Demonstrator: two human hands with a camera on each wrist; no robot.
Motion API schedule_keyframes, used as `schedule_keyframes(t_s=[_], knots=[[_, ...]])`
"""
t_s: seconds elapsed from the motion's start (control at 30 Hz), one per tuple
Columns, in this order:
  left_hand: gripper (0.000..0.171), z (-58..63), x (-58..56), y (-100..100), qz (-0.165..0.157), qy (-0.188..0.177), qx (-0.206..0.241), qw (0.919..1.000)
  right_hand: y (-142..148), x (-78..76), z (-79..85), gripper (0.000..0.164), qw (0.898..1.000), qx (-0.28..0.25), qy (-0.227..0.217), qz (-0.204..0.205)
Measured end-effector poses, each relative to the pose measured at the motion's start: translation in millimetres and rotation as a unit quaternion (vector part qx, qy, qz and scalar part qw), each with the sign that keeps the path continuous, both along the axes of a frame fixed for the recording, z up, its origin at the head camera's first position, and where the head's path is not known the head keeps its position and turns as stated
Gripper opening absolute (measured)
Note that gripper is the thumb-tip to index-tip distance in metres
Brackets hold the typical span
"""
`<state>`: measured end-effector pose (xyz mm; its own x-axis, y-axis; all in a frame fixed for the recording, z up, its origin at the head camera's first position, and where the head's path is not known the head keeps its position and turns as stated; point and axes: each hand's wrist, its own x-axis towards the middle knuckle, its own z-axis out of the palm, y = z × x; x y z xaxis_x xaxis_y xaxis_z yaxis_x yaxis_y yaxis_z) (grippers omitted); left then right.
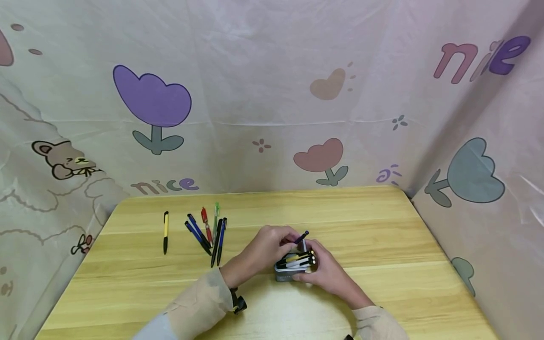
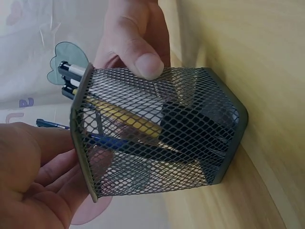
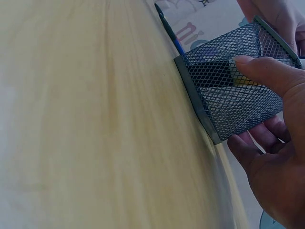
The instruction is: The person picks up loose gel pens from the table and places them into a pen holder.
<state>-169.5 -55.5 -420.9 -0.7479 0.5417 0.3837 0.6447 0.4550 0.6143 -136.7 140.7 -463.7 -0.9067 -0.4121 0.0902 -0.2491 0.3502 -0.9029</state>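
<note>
A dark metal mesh pen holder (image 1: 290, 275) stands near the middle of the table with white and yellow pens (image 1: 295, 260) leaning inside. My right hand (image 1: 325, 269) grips it from the right side, its thumb (image 3: 264, 69) pressed on the mesh. At the open top, my left hand (image 1: 272, 245) pinches a blue pen (image 1: 302, 236). Through the mesh, the pen's blue barrel (image 2: 109, 141) shows inside the holder, and some left fingertips (image 2: 101, 160) are within the rim.
Left of the hands lie several loose pens: blue pens (image 1: 197, 234), a red pen (image 1: 207, 226), a green pen (image 1: 216, 219) and a black pen (image 1: 216, 243). Farther left is a yellow and black pen (image 1: 165, 232). A printed curtain (image 1: 238, 94) encloses the wooden table (image 1: 382, 226).
</note>
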Motion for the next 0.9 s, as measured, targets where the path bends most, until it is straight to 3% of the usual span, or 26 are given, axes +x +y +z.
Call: schedule_keyframes(t_s=[0.23, 0.37, 0.7, 0.9], knots=[[0.012, -1.4, 1.4, 3, -0.014, 0.049, -0.05, 0.9974, 4, -10.6, -29.3, 0.061, 1.0, 0.011, 0.006, -0.011], [0.013, 0.2, 1.7, 2, -0.022, 0.056, -0.078, 0.9951, 5, -12.0, -33.6, 0.061, 1.0, 0.015, 0.006, -0.012], [0.015, 3.3, 3.6, 1, -0.034, 0.041, -0.097, 0.9939, 6, -11.1, -33.3, 0.073, 1.0, 0.001, 0.0, -0.003], [0.014, 5.0, 5.4, 0, -0.024, 0.04, -0.075, 0.9961, 3, -6.2, -19.1, 0.073, 1.0, -0.008, -0.01, -0.002]])
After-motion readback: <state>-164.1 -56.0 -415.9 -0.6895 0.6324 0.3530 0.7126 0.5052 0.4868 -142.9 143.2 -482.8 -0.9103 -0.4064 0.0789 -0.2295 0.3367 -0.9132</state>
